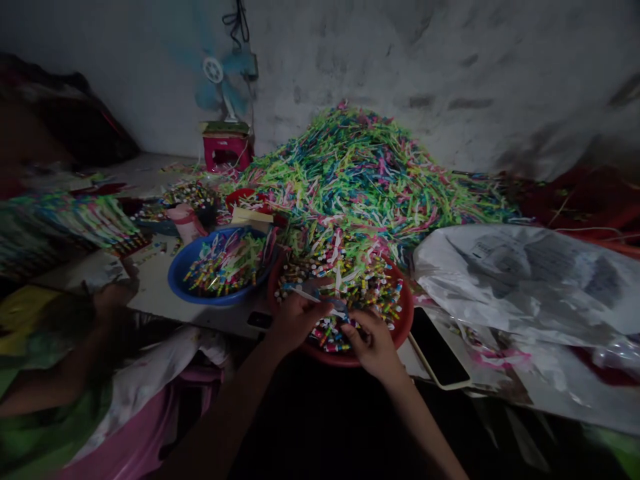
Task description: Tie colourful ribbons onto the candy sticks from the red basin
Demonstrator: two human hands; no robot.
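Over a red basin (407, 319) full of small, brightly coloured bead-like pieces, my two hands are close together. My left hand (293, 325) is closed with its fingertips pinching a thin white strip (307, 295), which sticks out to the upper left. My right hand (373, 345) is closed too, thumb and forefinger pinched at a small bluish piece (343, 309) beside the strip's lower end. Dim light and blur hide its exact kind, and I cannot tell whether the piece and the strip are joined.
Behind the basin rises a large heap of coloured strips (360, 167). At left stands a blue basin (176, 288) of tasselled pieces; a co-worker's hand (114, 300) is farther left. A phone (440, 350) and a white plastic bag (500, 267) lie right. A fan (214, 70) stands behind.
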